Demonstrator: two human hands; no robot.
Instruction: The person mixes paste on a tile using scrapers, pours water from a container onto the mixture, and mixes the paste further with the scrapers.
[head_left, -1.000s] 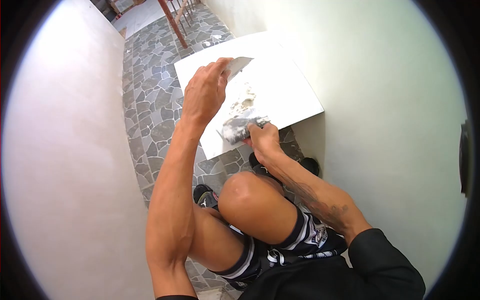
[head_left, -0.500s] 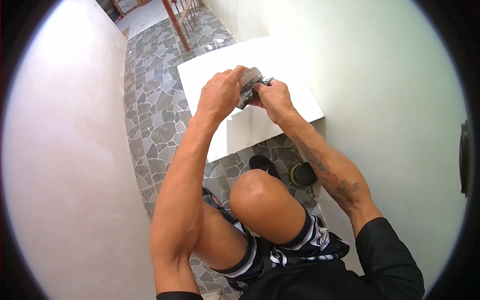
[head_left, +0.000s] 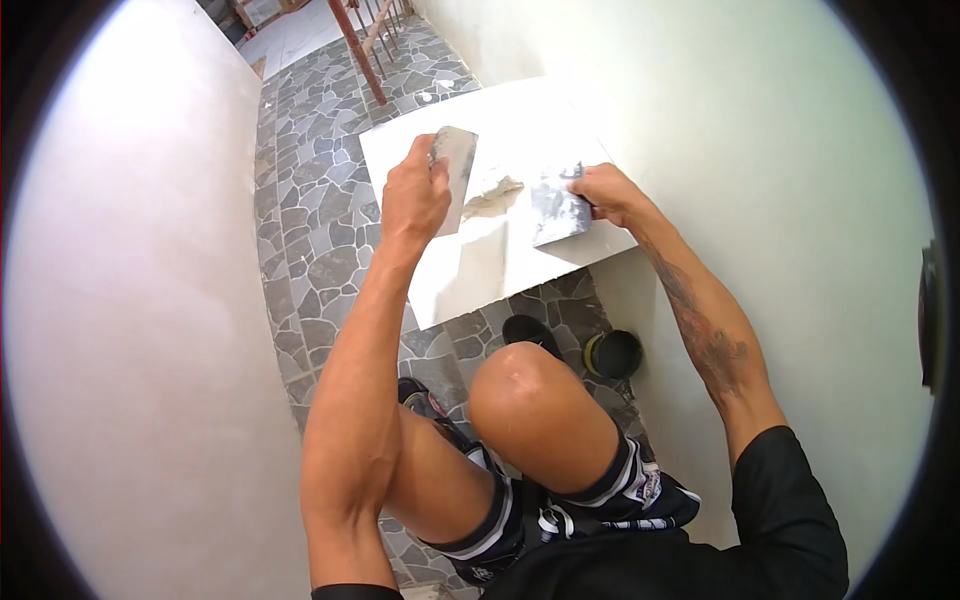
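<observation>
My left hand (head_left: pixel 415 198) is closed around a flat, greyish putty knife (head_left: pixel 458 172), its broad blade tilted over the white board (head_left: pixel 455 285). Gripped in my right hand (head_left: pixel 612 195) is a second putty knife (head_left: pixel 560 208), its metal blade smeared with white and dark patches. A mound of whitish putty (head_left: pixel 494 198) lies on the board between the two blades. Both tools' handles are mostly hidden by my fingers.
Beneath the board is a floor of grey stone-pattern tiles (head_left: pixel 335 265). Walls rise close on both sides. A dark round container (head_left: pixel 613 354) stands by the right wall near my foot. Farther ahead is a rusty post (head_left: pixel 357 50) with thin bars beside it.
My hands have moved apart, the left one leftward and the right one rightward. The putty knives, held together before, are now separate, and the putty mound between them has come into view.
</observation>
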